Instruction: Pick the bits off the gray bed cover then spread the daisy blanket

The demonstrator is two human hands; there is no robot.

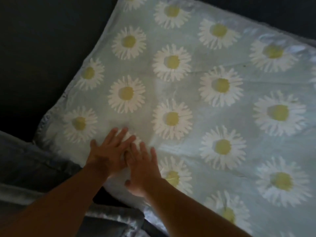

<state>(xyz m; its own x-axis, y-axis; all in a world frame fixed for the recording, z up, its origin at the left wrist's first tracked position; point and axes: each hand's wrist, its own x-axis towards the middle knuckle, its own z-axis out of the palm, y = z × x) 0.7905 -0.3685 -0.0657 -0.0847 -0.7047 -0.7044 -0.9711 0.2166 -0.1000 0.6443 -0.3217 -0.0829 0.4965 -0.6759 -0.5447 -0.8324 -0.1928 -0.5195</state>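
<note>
The daisy blanket, pale blue-green with white and yellow flowers, lies spread flat over most of the view. My left hand rests palm down on its near-left part, fingers straight and close together. My right hand lies flat just to the right, its fingers slightly apart and touching the left hand's fingers. Both hands hold nothing. The gray bed cover shows as a dark area left of and behind the blanket. No bits are visible on it in this dim light.
A rumpled blue-gray cloth lies at the lower left beside the blanket's corner. A shiny folded edge of fabric sits below my forearms. The scene is dark outside the blanket.
</note>
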